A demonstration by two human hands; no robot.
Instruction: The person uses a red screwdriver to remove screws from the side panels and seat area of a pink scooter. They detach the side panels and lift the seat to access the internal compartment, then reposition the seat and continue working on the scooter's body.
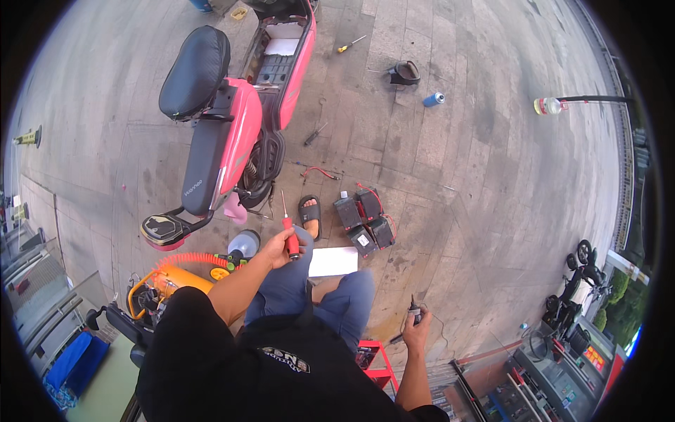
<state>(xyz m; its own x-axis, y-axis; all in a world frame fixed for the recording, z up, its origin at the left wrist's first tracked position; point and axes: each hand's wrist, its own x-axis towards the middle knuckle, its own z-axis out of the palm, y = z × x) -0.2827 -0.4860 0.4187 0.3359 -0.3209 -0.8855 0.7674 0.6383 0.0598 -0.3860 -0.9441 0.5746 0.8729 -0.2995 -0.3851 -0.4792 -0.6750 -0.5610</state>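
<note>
My left hand (280, 249), above my knee, is closed around a red-handled screwdriver (291, 243), its thin shaft pointing away from me. Out to the right, my right hand (416, 329) grips a dark tool with a pointed tip (414, 309); its exact kind is too small to tell. A thin cord trails near it. Ahead on the left stands a pink electric scooter (242, 119) with its footwell open. Several black batteries (364, 219) with red wires sit on the ground in front of me, and a white sheet (333, 261) lies by my legs.
An orange air compressor (184, 281) with a red coiled hose (188, 259) stands at my left. Farther out lie a dark screwdriver (314, 135), a yellow-handled screwdriver (351, 44), a red cable (320, 171), a black plastic part (404, 73) and a blue can (434, 100).
</note>
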